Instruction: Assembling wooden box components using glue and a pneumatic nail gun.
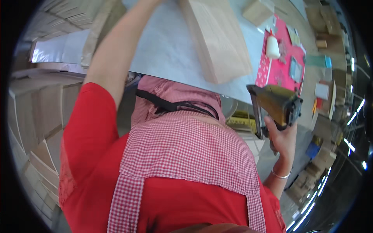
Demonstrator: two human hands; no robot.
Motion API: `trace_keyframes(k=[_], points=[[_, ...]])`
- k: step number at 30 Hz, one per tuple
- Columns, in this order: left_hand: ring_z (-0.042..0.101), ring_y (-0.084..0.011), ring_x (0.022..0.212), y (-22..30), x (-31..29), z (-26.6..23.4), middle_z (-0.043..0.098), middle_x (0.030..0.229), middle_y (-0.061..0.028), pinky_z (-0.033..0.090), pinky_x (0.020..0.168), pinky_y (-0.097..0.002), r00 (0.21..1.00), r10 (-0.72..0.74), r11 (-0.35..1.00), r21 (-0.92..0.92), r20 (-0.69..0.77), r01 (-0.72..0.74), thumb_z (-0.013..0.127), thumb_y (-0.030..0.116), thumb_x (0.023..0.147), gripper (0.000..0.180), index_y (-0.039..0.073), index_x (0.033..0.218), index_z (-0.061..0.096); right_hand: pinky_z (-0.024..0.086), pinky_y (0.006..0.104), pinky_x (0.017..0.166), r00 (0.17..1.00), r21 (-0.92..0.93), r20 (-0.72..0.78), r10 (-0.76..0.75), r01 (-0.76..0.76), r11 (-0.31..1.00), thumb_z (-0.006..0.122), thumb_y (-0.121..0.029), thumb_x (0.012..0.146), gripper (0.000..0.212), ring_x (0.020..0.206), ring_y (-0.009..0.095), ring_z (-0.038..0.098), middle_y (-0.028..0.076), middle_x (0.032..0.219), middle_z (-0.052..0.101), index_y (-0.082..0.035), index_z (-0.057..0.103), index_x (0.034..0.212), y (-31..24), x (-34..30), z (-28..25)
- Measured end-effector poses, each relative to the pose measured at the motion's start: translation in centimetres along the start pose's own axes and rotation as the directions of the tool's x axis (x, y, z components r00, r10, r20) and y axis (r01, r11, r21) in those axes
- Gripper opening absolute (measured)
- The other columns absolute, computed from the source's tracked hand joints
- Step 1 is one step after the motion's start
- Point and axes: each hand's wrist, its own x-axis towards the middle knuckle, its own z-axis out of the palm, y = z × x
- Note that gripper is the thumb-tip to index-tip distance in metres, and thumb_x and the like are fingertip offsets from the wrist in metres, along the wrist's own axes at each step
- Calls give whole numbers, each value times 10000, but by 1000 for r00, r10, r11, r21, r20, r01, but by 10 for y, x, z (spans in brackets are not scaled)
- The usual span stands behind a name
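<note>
My right hand (283,140), with a bracelet on the wrist, is wrapped round the handle of a nail gun (275,104). The tool has a worn yellow-brown body and dark metal parts, and is held off the table's near right corner. My left arm (116,58) stretches forward over the table, and its hand lies beyond the upper edge of the picture. Between the two arms a long pale wooden box-like piece (219,42) rests on the table, its near end by the front edge. Its far end is cut off by the picture.
The table (163,54) has a whitish covering. On its right lies a bright pink sheet (287,29) with a white glue bottle (272,48), red-tipped, and small items. A smaller wooden block (258,11) sits farther back. Stacked wooden panels (37,112) stand to my left.
</note>
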Motion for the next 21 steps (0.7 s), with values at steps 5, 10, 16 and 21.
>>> trace_keyframes(k=[5,10,16,21], points=[[656,-177,820,-27,22,10,719,882,-89,512,759,-323,985,159,985,-80,66,-153,753,278,812,291,23,948,720,516,280,772,994,97,107,-23,12,995,785,-90,824,390,884,128,624,63,1013,667,14,584,1142,-17,10,15],[616,-129,791,-18,10,11,702,855,-43,495,742,-298,980,181,967,-199,86,-161,743,250,834,240,31,929,717,502,308,872,980,49,169,106,-116,992,792,-101,825,386,968,153,626,79,1055,676,20,596,1135,-23,15,14],[610,-125,787,-15,0,12,697,847,-36,489,747,-290,974,225,959,-181,22,-218,729,239,848,220,31,918,715,470,248,598,996,69,79,-49,43,997,791,-118,833,352,677,80,581,22,831,661,18,627,1112,-21,14,10],[624,-135,780,-16,1,9,708,839,-48,497,745,-303,977,213,956,-209,17,-205,731,244,840,225,28,899,720,349,216,447,998,37,64,-25,23,999,791,-134,839,328,506,32,463,-30,701,609,8,640,1094,-21,18,10]])
